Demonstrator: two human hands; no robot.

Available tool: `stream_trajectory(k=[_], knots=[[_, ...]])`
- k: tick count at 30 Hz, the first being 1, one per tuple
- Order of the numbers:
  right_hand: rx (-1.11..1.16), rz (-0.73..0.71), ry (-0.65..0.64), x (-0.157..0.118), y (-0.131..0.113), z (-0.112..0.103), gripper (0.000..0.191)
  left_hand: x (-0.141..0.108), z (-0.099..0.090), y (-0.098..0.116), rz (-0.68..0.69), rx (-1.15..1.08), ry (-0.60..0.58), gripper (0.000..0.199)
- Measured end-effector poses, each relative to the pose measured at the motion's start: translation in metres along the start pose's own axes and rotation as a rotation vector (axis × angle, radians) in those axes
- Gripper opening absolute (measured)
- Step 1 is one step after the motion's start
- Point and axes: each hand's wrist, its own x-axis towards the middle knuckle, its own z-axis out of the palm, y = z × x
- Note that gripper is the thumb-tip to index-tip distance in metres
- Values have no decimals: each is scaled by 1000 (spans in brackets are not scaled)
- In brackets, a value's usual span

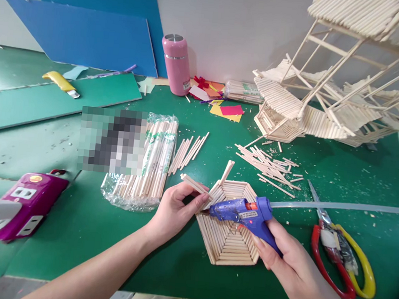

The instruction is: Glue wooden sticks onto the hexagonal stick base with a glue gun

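My right hand (286, 254) is wrapped round the handle of a blue hot glue gun (258, 221), a long clear glue stick (338, 206) running out of its back. The gun's nozzle points left, close to the fingertips of my left hand (179, 208). Pinched between my left thumb and fingers is a wooden stick (192, 183), at the upper left edge of a polygonal panel of wooden sticks (236, 256). Another stick piece (227, 171) juts up from the panel's top corner. Where nozzle and stick meet is partly hidden.
Loose sticks (265, 165) lie behind the panel, a bagged stick bundle (156, 159) to its left. Scissors (333, 256) rest at right. A stick-built pavilion model (295, 107), pink flask (176, 67), yellow cutter (59, 81) and purple power strip (35, 199) surround the work.
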Motion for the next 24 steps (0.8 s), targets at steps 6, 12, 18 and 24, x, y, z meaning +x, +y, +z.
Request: stream_trajectory(k=[6,12,18,24], knots=[[8,30,-18,-1,4,-1,43,0,1,0,5,8,1,9],[-23,3,8,-1,2,2,40,1,1,1,-1,-5,1,11],[34,21,-40,-3,0,-1,42,0,1,0,1,-1,3,10],[81,99,-74,-5,4,-5,43,-1,0,0,5,12,6,10]])
